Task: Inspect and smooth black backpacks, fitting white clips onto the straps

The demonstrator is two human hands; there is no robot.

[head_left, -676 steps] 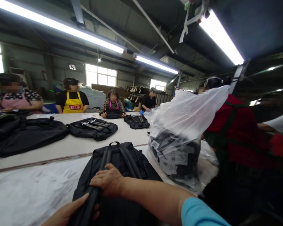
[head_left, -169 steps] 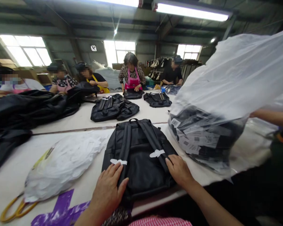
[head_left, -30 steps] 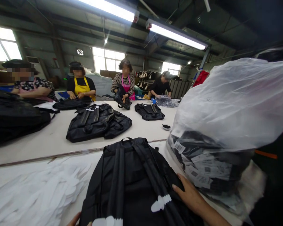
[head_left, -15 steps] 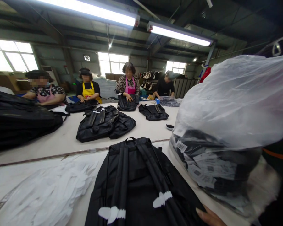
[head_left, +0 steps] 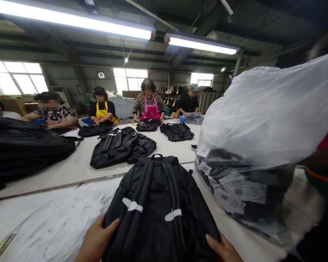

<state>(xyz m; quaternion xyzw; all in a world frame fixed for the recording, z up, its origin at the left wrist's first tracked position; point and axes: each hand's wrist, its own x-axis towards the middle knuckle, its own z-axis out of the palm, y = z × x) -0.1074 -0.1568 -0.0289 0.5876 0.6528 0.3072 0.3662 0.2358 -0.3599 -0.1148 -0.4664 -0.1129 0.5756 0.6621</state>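
Note:
A black backpack point(head_left: 155, 182) lies in front of me on the table, straps facing up and top handle away from me. White serrated strips point(head_left: 174, 214) are wrapped around both shoulder straps. My left hand point(head_left: 95, 238) grips the left side of the backpack, thumb on top and fingers hidden beneath. On the opposite side, my right hand point(head_left: 222, 248) holds the edge the same way, its thumb resting on the fabric. Left of the backpack is a pile of loose white strips point(head_left: 62, 218), partly blurred.
A large clear plastic bag point(head_left: 262, 120) with tagged dark items stands at the right. More black backpacks point(head_left: 117, 145) lie across the white table point(head_left: 169, 149), with a big one point(head_left: 22, 149) at far left. Several co-workers point(head_left: 150, 105) work along the far side.
My left hand has come into view and holds the backpack's left side. The backpack looks straighter, its strips higher in view. The co-worker in the pink apron has laid their bag flatter.

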